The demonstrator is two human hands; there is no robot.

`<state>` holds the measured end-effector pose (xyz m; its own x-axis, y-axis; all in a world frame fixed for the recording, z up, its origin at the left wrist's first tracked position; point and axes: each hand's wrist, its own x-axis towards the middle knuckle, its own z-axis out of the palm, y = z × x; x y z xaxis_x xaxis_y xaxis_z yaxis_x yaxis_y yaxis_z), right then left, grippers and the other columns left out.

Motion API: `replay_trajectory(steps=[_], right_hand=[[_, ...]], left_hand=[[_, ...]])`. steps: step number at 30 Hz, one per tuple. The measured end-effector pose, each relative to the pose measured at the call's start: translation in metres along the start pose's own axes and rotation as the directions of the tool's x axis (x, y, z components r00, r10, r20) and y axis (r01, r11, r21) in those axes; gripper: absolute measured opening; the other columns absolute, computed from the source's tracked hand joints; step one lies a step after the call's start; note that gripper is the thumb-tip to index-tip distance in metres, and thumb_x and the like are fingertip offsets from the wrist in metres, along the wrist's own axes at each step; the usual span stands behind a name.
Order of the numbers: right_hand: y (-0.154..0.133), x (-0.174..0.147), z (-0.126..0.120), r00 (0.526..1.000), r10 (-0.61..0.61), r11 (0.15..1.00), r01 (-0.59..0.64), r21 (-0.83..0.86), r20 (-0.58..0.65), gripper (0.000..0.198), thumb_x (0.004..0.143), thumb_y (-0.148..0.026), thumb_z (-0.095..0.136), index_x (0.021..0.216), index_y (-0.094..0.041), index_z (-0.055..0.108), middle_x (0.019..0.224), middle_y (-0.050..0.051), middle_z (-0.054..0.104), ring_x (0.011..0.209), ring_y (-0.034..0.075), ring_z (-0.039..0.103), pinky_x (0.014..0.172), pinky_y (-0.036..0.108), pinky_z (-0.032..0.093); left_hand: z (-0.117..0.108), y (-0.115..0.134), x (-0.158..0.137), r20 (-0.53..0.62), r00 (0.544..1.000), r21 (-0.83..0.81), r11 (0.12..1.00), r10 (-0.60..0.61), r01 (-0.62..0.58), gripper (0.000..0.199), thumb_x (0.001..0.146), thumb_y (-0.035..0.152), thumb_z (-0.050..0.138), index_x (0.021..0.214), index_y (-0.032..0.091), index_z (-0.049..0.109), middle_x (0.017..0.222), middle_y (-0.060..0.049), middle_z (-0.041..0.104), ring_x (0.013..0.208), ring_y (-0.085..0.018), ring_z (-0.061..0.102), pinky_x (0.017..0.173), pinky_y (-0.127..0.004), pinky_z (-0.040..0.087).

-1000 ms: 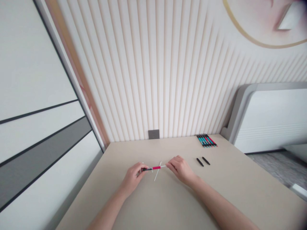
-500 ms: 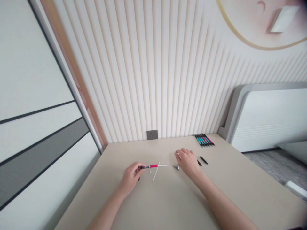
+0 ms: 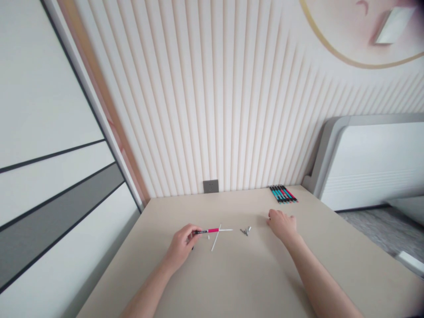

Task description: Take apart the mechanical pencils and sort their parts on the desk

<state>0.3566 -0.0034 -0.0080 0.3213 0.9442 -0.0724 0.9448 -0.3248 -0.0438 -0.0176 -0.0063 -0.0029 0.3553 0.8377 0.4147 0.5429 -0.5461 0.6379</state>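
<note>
My left hand (image 3: 181, 244) is closed around the black end of a pen barrel (image 3: 212, 230), with a pink section and a thin white refill (image 3: 227, 229) pointing right. Under the barrel's tip lies another thin white refill (image 3: 215, 242), slanted on the table. A tiny white piece (image 3: 208, 237) rests just below the barrel, and a small black piece (image 3: 192, 248) shows beside my left fingers. To the right, my right hand (image 3: 282, 224) is on the table with curled fingers, over the spot of two black pen parts, now hidden. A dark bit shows at its fingertips.
Small silver metal pieces (image 3: 246, 231) lie between my hands. A row of several blue and pink pens (image 3: 283, 194) sits at the table's back right. Behind the beige table (image 3: 212, 282) stands a ribbed wall with a dark socket (image 3: 210, 186); a bed headboard (image 3: 371, 163) is at right.
My right hand has moved right, from beside the silver pieces to over the black pen parts. The silver pieces are now uncovered. My left hand and the pen barrel have hardly moved.
</note>
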Motion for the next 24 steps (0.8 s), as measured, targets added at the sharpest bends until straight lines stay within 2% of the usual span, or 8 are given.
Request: replay_trajectory(steps=[11, 13, 15, 17, 19, 21, 22, 24], right_hand=[[-0.004, -0.001, -0.004, 0.999, 0.011, 0.998, -0.009, 0.056, -0.042, 0.019, 0.084, -0.016, 0.049, 0.09, -0.016, 0.066, 0.098, 0.015, 0.07, 0.093, 0.028, 0.067, 0.075, 0.037, 0.04], [-0.009, -0.001, -0.006, 0.995, -0.01, 0.99, 0.023, 0.14, -0.097, 0.019, 0.085, -0.02, 0.047, 0.091, -0.018, 0.065, 0.096, 0.013, 0.071, 0.091, 0.027, 0.066, 0.071, 0.034, 0.041], [-0.016, 0.0, -0.006, 0.981, -0.055, 0.939, 0.114, 0.324, -0.186, 0.019, 0.085, -0.025, 0.048, 0.093, -0.019, 0.064, 0.091, 0.01, 0.071, 0.085, 0.024, 0.066, 0.068, 0.032, 0.041], [-0.024, 0.0, -0.005, 0.961, -0.11, 0.792, 0.239, 0.562, -0.254, 0.022, 0.084, -0.03, 0.049, 0.098, -0.019, 0.062, 0.082, 0.006, 0.07, 0.076, 0.021, 0.064, 0.066, 0.03, 0.041], [-0.034, -0.001, -0.003, 0.949, -0.168, 0.552, 0.316, 0.771, -0.268, 0.027, 0.083, -0.036, 0.052, 0.102, -0.018, 0.061, 0.075, 0.003, 0.068, 0.068, 0.019, 0.062, 0.064, 0.03, 0.043], [-0.044, -0.005, -0.001, 0.945, -0.216, 0.302, 0.305, 0.903, -0.247, 0.034, 0.081, -0.044, 0.057, 0.101, -0.017, 0.061, 0.071, 0.002, 0.066, 0.066, 0.018, 0.062, 0.063, 0.03, 0.044], [-0.049, -0.008, -0.001, 0.944, -0.237, 0.204, 0.279, 0.938, -0.23, 0.036, 0.08, -0.047, 0.06, 0.099, -0.016, 0.061, 0.071, 0.002, 0.066, 0.067, 0.018, 0.062, 0.063, 0.03, 0.044], [-0.057, -0.014, -0.002, 0.94, -0.282, 0.075, 0.219, 0.973, -0.19, 0.038, 0.077, -0.05, 0.064, 0.095, -0.016, 0.061, 0.074, 0.004, 0.067, 0.069, 0.018, 0.064, 0.063, 0.029, 0.044]], left_hand=[[0.0, -0.002, 0.0, 0.012, 1.0, -0.006, 1.0, -0.003, 0.003, 0.015, 0.088, 0.032, 0.056, 0.09, 0.02, 0.065, 0.079, -0.002, 0.067, 0.066, -0.015, 0.059, 0.066, -0.026, 0.048], [0.0, -0.002, 0.0, 0.007, 1.0, -0.006, 1.0, -0.001, 0.001, 0.015, 0.088, 0.032, 0.056, 0.09, 0.02, 0.065, 0.079, -0.002, 0.067, 0.066, -0.015, 0.059, 0.065, -0.026, 0.048], [0.001, -0.001, 0.0, -0.008, 1.0, -0.006, 1.0, 0.004, -0.004, 0.015, 0.088, 0.032, 0.056, 0.089, 0.02, 0.065, 0.079, -0.002, 0.067, 0.066, -0.015, 0.059, 0.065, -0.025, 0.049], [0.0, -0.001, 0.0, -0.031, 0.999, -0.006, 1.0, 0.013, -0.013, 0.015, 0.087, 0.032, 0.057, 0.089, 0.02, 0.065, 0.079, -0.002, 0.067, 0.066, -0.015, 0.059, 0.065, -0.025, 0.049], [0.0, 0.0, 0.0, -0.057, 0.998, -0.001, 1.0, 0.024, -0.024, 0.015, 0.087, 0.032, 0.056, 0.089, 0.02, 0.065, 0.079, -0.002, 0.067, 0.066, -0.014, 0.06, 0.066, -0.025, 0.049], [-0.002, 0.002, 0.0, -0.081, 0.996, 0.01, 0.999, 0.033, -0.033, 0.015, 0.088, 0.032, 0.056, 0.091, 0.02, 0.066, 0.08, -0.001, 0.066, 0.068, -0.014, 0.06, 0.067, -0.025, 0.049], [-0.003, 0.002, 0.0, -0.091, 0.995, 0.016, 0.999, 0.036, -0.035, 0.016, 0.088, 0.031, 0.055, 0.091, 0.02, 0.066, 0.08, -0.001, 0.066, 0.068, -0.014, 0.06, 0.067, -0.025, 0.049], [-0.004, 0.003, -0.001, -0.108, 0.993, 0.027, 0.999, 0.038, -0.036, 0.016, 0.089, 0.031, 0.055, 0.092, 0.02, 0.065, 0.079, -0.001, 0.066, 0.07, -0.014, 0.06, 0.068, -0.025, 0.048]])
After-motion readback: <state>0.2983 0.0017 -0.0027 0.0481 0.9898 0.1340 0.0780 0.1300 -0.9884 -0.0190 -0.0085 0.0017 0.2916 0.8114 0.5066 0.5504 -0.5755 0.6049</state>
